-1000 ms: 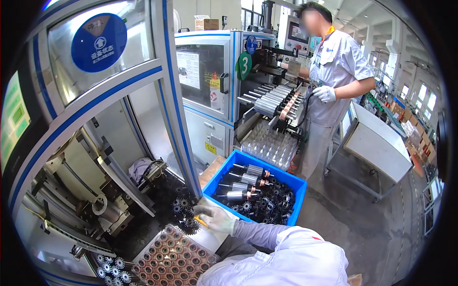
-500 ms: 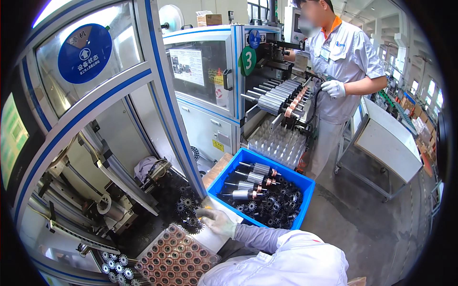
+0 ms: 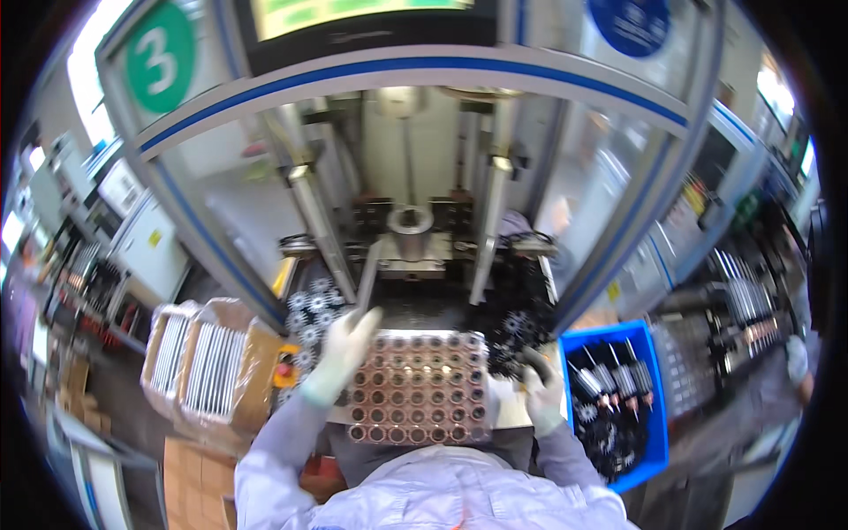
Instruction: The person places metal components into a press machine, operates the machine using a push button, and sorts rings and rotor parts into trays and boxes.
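My left hand [image 3: 343,352], in a pale glove, is closed round the lower end of a slim metal rod [image 3: 371,272] that points up toward the machine. It is beside the upper left corner of a clear tray [image 3: 482,435] holding rows of copper-coloured rings [image 3: 418,399]. My right hand [image 3: 546,395], gloved with darker fingertips, has its fingers curled beside black toothed discs [image 3: 512,331] at the right of the tray. Blur hides what these fingers hold, if anything. Silvery toothed discs [image 3: 314,309] lie beyond my left hand.
Ahead stands a framed machine with a metal cylinder [image 3: 411,228] between upright rails. A blue bin [image 3: 655,415] with rotors and toothed discs is at the right. On the left, cardboard boxes [image 3: 252,375] hold rows of rods, near a yellow-and-red button box [image 3: 285,366].
The view has swung left from the co-worker and blue bin to face the machine. My left hand has come into view with the rod. My right hand stays near the black discs.
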Tool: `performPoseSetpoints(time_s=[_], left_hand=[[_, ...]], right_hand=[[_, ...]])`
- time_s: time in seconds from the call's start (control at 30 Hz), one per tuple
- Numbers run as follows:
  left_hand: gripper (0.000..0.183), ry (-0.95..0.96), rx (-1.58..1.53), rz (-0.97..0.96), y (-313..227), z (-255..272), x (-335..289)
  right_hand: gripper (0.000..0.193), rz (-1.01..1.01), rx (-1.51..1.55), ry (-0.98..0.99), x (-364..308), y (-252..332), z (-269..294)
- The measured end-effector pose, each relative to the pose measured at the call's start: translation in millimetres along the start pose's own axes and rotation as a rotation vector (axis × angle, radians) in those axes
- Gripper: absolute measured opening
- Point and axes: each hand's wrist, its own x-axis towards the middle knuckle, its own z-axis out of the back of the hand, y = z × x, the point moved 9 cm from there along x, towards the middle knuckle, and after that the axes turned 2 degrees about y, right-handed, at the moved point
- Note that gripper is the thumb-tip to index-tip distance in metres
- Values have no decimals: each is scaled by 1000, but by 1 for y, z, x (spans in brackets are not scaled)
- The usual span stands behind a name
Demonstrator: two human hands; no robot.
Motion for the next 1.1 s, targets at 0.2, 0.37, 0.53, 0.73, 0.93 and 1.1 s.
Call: performPoseSetpoints(time_s=[0.2,0.37,0.53,0.73,0.93,1.1], left_hand=[[36,-92,-47,-129,-59,2,120],[40,-146,38,-353,-126,-39,181],[33,-188,-259,-370,-85,-2,211],[39,-138,-213,-376,-110,-12,237],[40,-122,-258,-410,-111,-11,253],[39,56,-469,-383,-143,-32,264]], right_hand=[[32,83,-82,-3,-16,8,3],[31,-11,-100,-166,-30,-2,64],[29,-110,-316,-94,-16,-5,50],[34,-151,-152,-111,-23,-12,54],[35,-172,-76,-139,-18,-36,60],[34,-171,-37,-133,-12,-28,63]])
